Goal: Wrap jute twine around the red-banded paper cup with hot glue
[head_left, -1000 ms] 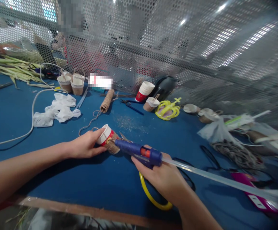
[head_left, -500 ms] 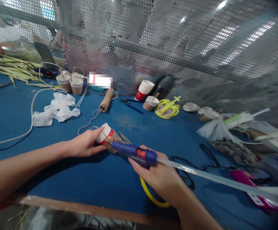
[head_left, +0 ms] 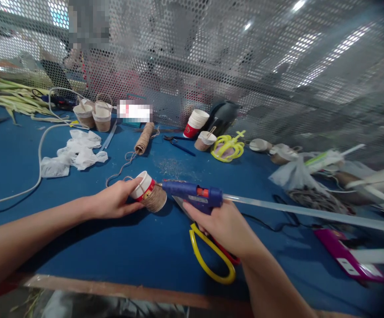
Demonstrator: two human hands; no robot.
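Observation:
My left hand [head_left: 121,199] grips a tilted paper cup [head_left: 149,193], white and red near its rim, with brown twine wound round its lower part. A strand of that twine trails back to a twine roll [head_left: 144,138]. In my right hand [head_left: 223,221] is a blue hot glue gun [head_left: 192,193], its nozzle at the cup's side by the edge of the winding. A long clear glue stick [head_left: 298,210] sticks out of the gun's back. Below my right hand lie scissors [head_left: 212,260] with yellow and red handles, partly hidden by the hand.
Crumpled white plastic [head_left: 79,152] lies to the left by a white cable [head_left: 40,154]. Twine-covered cups [head_left: 102,119], pliers [head_left: 180,145], stacked paper cups [head_left: 196,123] and a yellow crown [head_left: 227,148] stand further back. A magenta power strip [head_left: 347,256] is at right, before a perforated metal screen [head_left: 178,57].
The glue gun has moved up and slightly right, off the front of the cup towards its upper side. More of the twine winding and the scissors' handles now shows.

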